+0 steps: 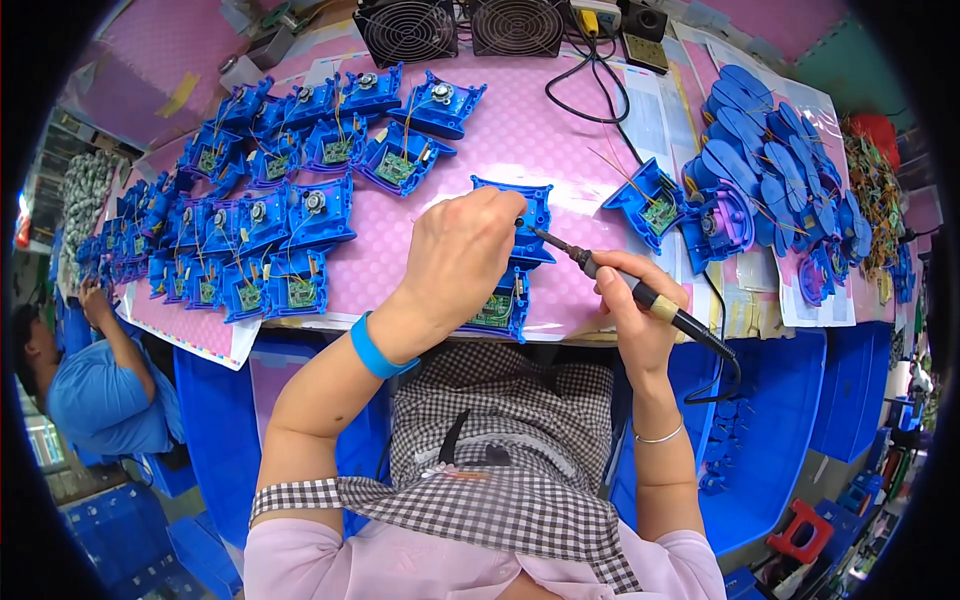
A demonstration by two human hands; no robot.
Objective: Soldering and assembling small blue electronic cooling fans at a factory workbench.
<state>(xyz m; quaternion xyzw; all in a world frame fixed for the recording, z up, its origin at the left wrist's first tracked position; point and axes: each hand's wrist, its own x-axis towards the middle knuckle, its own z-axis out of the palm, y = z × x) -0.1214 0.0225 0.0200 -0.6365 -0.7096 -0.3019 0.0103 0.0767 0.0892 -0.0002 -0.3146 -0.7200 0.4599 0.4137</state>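
My right hand [640,305] grips a soldering iron [574,252] by its handle. The iron's tip points left, at the blue plastic housing [540,208] in front of me. Over that housing's left side my left hand [462,245] is closed, its fingers pinched together near the iron's tip; what they pinch is hidden. Just below, joined or touching, sits a second blue housing half with a green circuit board [494,311], partly covered by my left wrist. A black cable [705,335] runs from the iron's rear end.
Rows of blue housings [258,212] with boards and speakers fill the left. A housing [652,205] and stacked blue parts [765,150] lie right. Two fans [515,28] and a yellow-plugged cable [590,24] stand behind. Blue bins [770,440] sit below; a person [105,385] works at left.
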